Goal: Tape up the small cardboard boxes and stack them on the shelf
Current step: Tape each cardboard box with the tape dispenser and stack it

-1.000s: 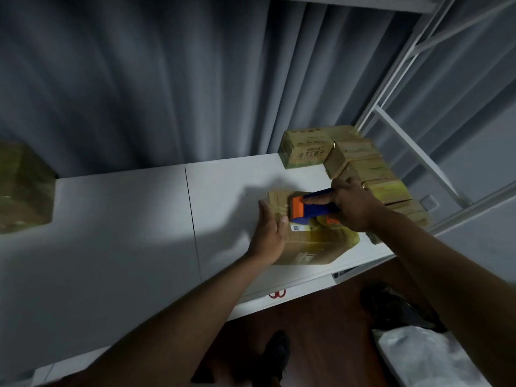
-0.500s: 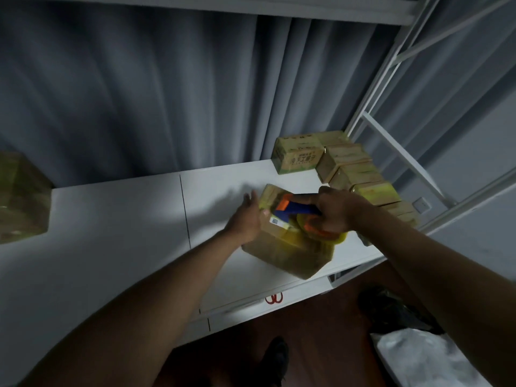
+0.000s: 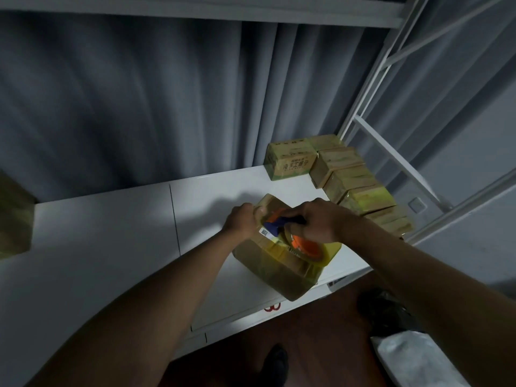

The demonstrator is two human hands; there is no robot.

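A small cardboard box (image 3: 275, 265) wrapped in yellowish tape sits tilted near the front edge of the white shelf board (image 3: 111, 241). My left hand (image 3: 242, 222) grips the box's far left corner, thumb on top. My right hand (image 3: 315, 223) holds a blue and orange tape dispenser (image 3: 282, 229) pressed on the box top, its tape roll (image 3: 312, 250) hanging over the right side. A row of taped boxes (image 3: 354, 185) lies along the shelf's right end.
A grey curtain (image 3: 139, 107) hangs behind the shelf. The white shelf frame (image 3: 391, 152) rises at the right. Another box (image 3: 14, 216) stands at the far left edge. Below are a dark wooden floor, a shoe (image 3: 275, 364) and a white bag (image 3: 416, 358).
The box has been turned and tipped up at its near corner. My left hand moved from its front side to its far corner. The dispenser has swung round with the roll toward the right.
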